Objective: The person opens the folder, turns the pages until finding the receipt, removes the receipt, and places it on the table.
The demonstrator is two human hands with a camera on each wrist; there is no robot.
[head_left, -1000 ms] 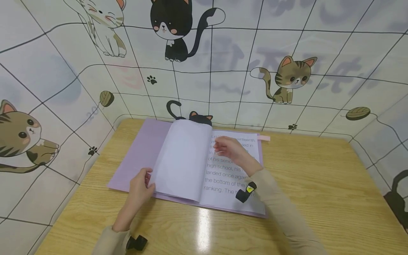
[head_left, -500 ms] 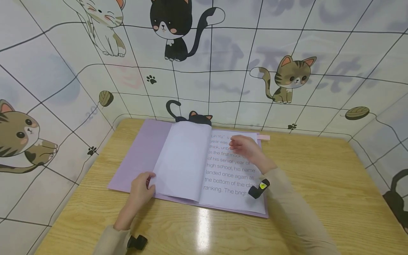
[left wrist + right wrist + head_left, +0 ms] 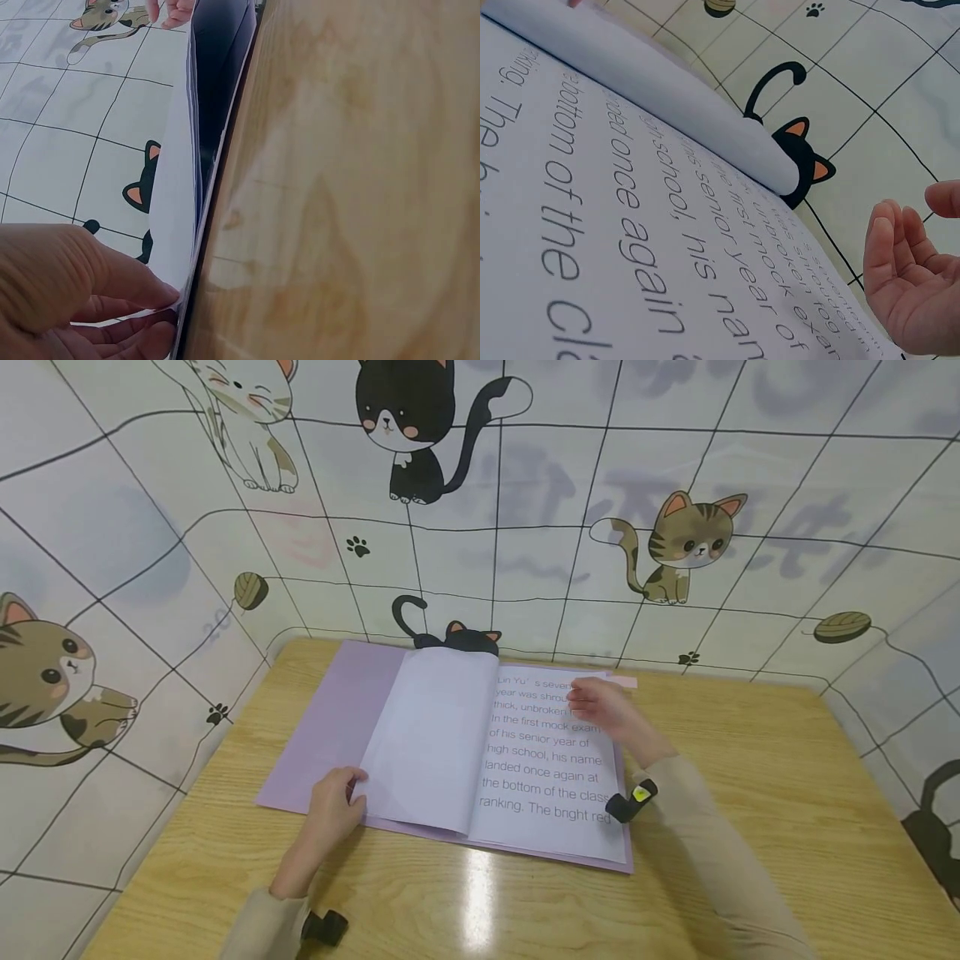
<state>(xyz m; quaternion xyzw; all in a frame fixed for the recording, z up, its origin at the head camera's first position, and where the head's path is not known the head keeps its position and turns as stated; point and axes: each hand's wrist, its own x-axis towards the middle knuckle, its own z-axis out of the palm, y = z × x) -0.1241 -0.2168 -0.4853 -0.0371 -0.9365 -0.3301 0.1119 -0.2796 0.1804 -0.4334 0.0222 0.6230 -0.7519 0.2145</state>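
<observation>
An open book with a purple cover [image 3: 330, 718] lies on the table. Its left page [image 3: 427, 743] is blank and bulges near the spine; the right page [image 3: 551, 835] carries large printed lines. At the left page's outer lower edge, my left hand [image 3: 336, 806] pinches the page. The left wrist view has that hand [image 3: 67, 285] with thumb and fingers meeting at the page edge. Over the upper right of the printed page hovers my right hand [image 3: 611, 714], covering some words. Its fingers are loosely bent and hold nothing in the right wrist view, where the hand [image 3: 922, 292] appears.
A pink tab [image 3: 624, 682] sticks out at the book's upper right. The wooden table [image 3: 750, 793] extends around the book, up to a wall [image 3: 540, 560] printed with cats and grid lines. Black devices sit on both wrists, one of them a wrist camera [image 3: 632, 802].
My right hand has moved right across the printed page, uncovering more words. The left page has settled a little lower. My left hand has dipped slightly and stays at the page edge.
</observation>
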